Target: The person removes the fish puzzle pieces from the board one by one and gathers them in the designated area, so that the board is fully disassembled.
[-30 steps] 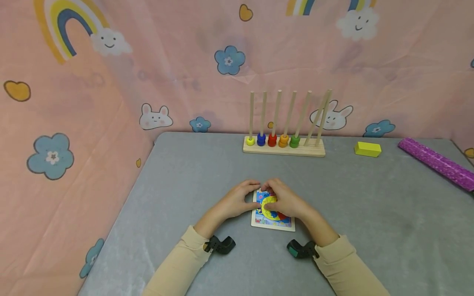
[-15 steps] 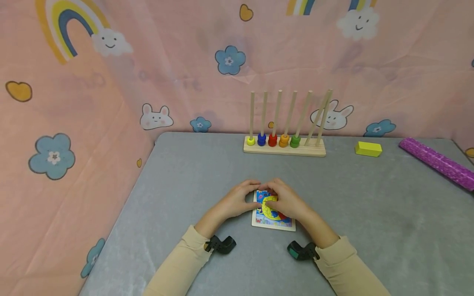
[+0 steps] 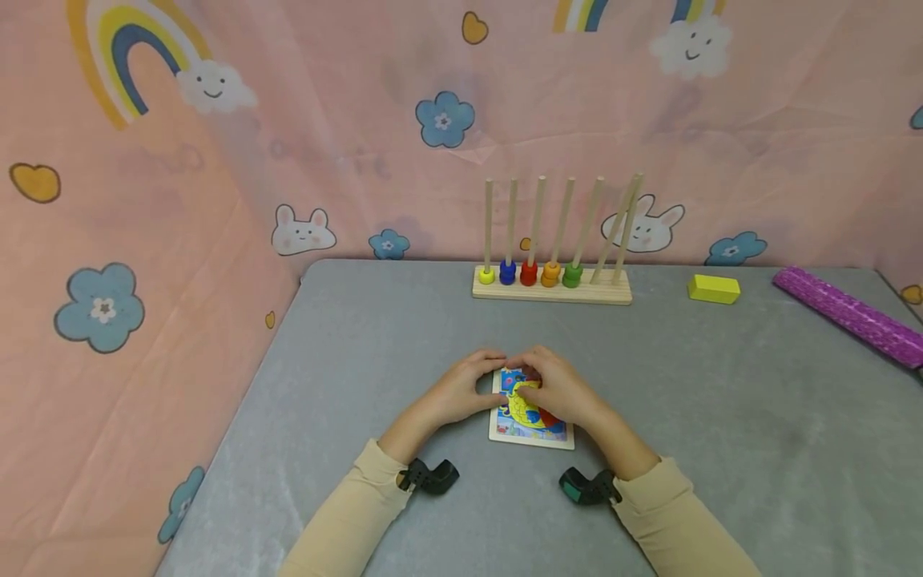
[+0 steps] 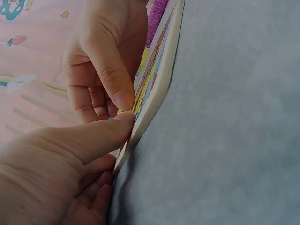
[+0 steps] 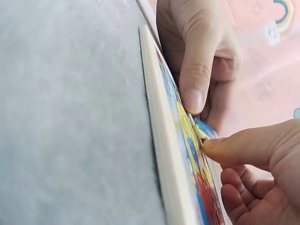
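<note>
A small wooden jigsaw puzzle (image 3: 531,441) with a pale frame and a bright yellow, blue and red picture lies flat on the grey table. At its left edge my left hand (image 3: 461,391) holds the frame, thumb on the picture and fingers along the side. My right hand (image 3: 554,390) reaches over the upper right part. Its thumb and fingers pinch a blue and yellow puzzle piece (image 5: 205,129), which is tilted up from the picture in the right wrist view. Fingers and thumb hide much of the picture's upper half.
Behind the puzzle stands a wooden bead rack (image 3: 551,293) with upright rods and coloured beads. A yellow block (image 3: 714,289) and a purple glittery roll (image 3: 851,315) lie at the back right. Pink patterned cloth (image 3: 346,136) rises behind the table.
My right thumb has shifted slightly away from me across the picture. My left hand and the puzzle have hardly moved.
</note>
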Tool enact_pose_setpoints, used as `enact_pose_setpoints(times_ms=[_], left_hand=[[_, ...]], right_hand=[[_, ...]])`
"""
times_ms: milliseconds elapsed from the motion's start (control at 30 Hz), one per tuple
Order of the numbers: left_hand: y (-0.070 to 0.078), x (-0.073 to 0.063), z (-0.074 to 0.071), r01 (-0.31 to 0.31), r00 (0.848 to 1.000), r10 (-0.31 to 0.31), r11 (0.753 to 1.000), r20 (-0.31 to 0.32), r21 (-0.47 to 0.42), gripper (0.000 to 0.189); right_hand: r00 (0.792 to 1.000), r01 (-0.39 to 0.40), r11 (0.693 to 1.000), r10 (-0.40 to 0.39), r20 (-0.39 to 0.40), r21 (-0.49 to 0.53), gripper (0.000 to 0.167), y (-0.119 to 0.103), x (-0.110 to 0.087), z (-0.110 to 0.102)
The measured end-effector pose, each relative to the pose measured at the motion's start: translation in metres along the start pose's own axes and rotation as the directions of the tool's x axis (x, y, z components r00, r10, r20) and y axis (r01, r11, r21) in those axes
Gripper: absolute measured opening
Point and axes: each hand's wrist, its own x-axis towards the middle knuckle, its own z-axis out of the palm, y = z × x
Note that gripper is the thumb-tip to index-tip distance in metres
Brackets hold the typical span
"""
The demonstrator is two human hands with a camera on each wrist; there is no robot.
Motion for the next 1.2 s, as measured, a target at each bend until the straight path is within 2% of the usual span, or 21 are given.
enact_pose_setpoints(times_ms=[133, 400, 633, 867, 1033, 1200], left_hand=[[-0.001, 0.001, 0.001, -0.005, 1.000, 0.005, 1.000, 0.000, -0.002, 0.059], [-0.003, 0.001, 0.003, -0.002, 1.000, 0.002, 1.000, -0.013, -0.006, 0.059], [-0.004, -0.001, 0.005, 0.011, 1.000, -0.011, 1.000, -0.015, 0.000, 0.059], [-0.005, -0.002, 0.004, 0.007, 1.000, -0.007, 1.000, -0.019, -0.012, 0.058], [-0.005, -0.001, 0.003, 0.005, 1.000, -0.005, 1.000, -0.019, -0.011, 0.059], [-0.004, 0.000, 0.004, 0.005, 1.000, -0.005, 1.000, -0.013, 0.003, 0.059]], right_hand=[[1.000, -0.014, 1.000, 0.014, 0.009, 0.016, 0.030, 0.003, 0.000, -0.008], [0.997, -0.059, 0.998, 0.061, -0.051, 0.031, 0.031, 0.017, -0.006, -0.036], [0.992, -0.075, 0.997, 0.075, -0.097, 0.006, 0.032, 0.043, -0.026, -0.066], [0.983, -0.154, 0.988, 0.149, -0.111, -0.030, 0.034, 0.070, -0.045, -0.095], [0.974, -0.204, 0.978, 0.198, -0.109, -0.049, 0.035, 0.088, -0.054, -0.114], [0.973, -0.210, 0.974, 0.200, -0.113, -0.090, 0.035, 0.104, -0.059, -0.128]])
